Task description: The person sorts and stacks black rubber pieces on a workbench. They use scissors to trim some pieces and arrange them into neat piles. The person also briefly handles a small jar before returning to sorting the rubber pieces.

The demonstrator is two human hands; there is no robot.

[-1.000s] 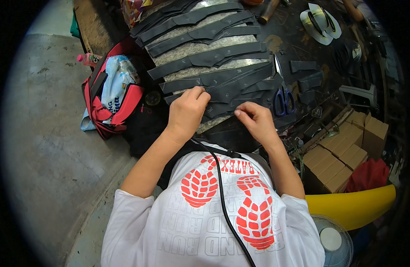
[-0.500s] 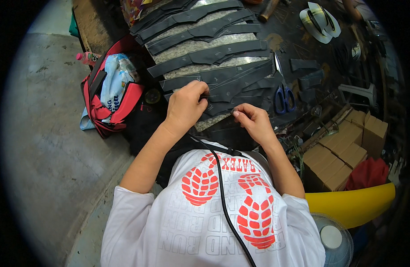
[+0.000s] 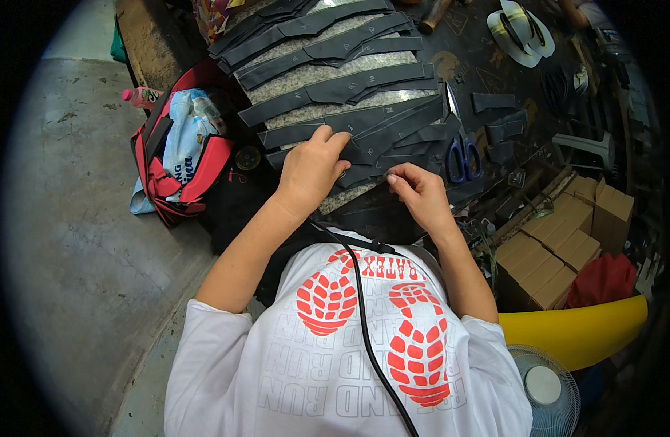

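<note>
Work in hand: sorting and stacking dark cut strips on a speckled stone slab that lies on the bench.
Done so far: several fanned stacks already lie in rows across the slab, from the far edge down to the hands; by my judgement most of the laying-out is finished.
Left to do: the nearest stack under the hands looks uneven and not yet squared; a few loose cut pieces lie apart to the right, beyond the scissors.
Left hand: palm down on the near stack, fingers pressed together and bent, fingertips pushing on a strip's edge.
Right hand: thumb and forefinger pinching the near end of a strip at the slab's front edge.
Strips: thin, flat, matte, dark grey to black, long with shaped, slightly curved ends; they look like leather or rubber sheet, I cannot tell which.
Slab: grey-white, granular, hard, polished.
Scissors: steel blades, blue handles, lying just right of the strips.
Bench: dark, stained, worn.
Bag: red fabric, open, on the concrete floor to the left.
Cardboard boxes: plain brown, stacked at right.
</note>
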